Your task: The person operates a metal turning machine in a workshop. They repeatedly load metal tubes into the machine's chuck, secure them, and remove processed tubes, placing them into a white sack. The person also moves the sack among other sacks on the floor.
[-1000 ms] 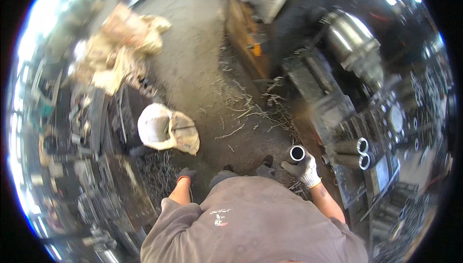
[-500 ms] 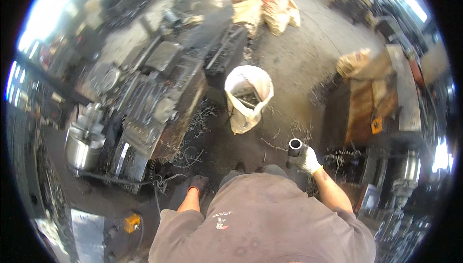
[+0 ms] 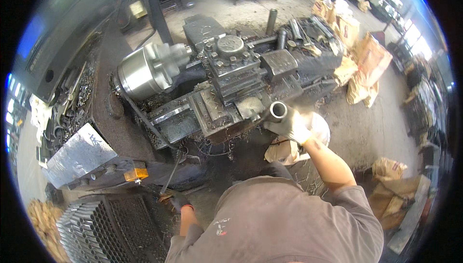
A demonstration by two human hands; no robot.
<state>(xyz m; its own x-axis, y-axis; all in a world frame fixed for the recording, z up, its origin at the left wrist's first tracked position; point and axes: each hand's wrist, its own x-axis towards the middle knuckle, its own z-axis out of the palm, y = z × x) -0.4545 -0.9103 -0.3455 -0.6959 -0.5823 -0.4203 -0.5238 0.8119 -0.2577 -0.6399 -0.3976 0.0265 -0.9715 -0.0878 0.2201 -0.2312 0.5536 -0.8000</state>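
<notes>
My right hand [image 3: 292,127], in a pale glove, is closed around a short metal tube [image 3: 278,110]. Its open round end faces up, beside the front of a lathe carriage [image 3: 226,94]. Low on the left, my left hand [image 3: 180,202], in a dark glove with a red cuff, is beside the lower end of a thin metal rod [image 3: 170,175]. A brown-orange frayed bit lies at that end; the fingers are too dark to show whether they grip it. The lathe's shiny chuck [image 3: 144,72] stands to the left of the carriage.
A white sack [image 3: 318,129] stands behind my right hand. Many tubes are stacked [image 3: 82,229] at lower left, below an orange box [image 3: 136,174] on the machine. Paper sacks [image 3: 369,62] stand at far right. Curled metal shavings litter the machine and floor.
The view has swung left toward the lathe. My right hand has carried the tube from above the floor to the carriage's front. My left hand is now beside the rod's lower end.
</notes>
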